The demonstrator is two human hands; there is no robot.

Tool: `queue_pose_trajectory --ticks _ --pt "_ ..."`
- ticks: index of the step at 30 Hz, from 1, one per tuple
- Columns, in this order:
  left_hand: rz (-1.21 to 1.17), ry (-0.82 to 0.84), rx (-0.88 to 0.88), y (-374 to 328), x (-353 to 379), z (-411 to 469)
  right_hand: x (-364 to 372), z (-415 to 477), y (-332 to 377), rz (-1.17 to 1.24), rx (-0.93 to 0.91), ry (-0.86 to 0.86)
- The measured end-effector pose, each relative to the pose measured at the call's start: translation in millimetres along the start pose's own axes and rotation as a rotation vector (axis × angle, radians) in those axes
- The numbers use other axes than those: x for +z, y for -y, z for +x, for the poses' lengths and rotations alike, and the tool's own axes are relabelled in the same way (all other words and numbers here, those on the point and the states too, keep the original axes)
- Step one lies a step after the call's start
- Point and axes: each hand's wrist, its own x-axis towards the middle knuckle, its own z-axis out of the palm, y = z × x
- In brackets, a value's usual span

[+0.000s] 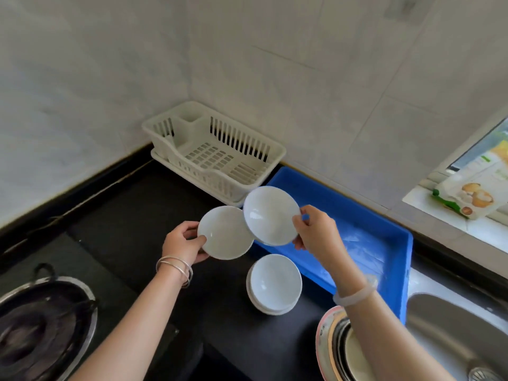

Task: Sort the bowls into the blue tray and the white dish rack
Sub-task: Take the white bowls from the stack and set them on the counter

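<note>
My left hand (183,243) grips a white bowl (224,233) by its left rim above the black counter. My right hand (316,229) pinches a second white bowl (270,214) by its right rim; that bowl overlaps the first one and hangs over the near left corner of the blue tray (365,215). A stack of white bowls (275,284) stands on the counter below both hands, beside the tray's left wall. The white dish rack (214,152) sits in the back corner, with nothing in it.
A gas hob with a dark burner (35,331) fills the lower left. A steel sink (453,334) lies at the lower right, with stacked pots and a pink-rimmed basin (330,342) in front of it. A food packet (467,199) rests on the window sill.
</note>
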Motion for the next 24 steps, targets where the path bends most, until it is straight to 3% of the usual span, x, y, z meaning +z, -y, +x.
queue_pose_trajectory --ticks 15,24 --pt "-0.406 -0.430 -0.177 29.2 -141.6 131.3 202.8 130.9 99.9 0.226 0.117 0.368" --pt "-0.529 -0.578 -0.224 32.4 -170.3 190.5 298.1 187.9 131.7 0.282 0.181 0.359"
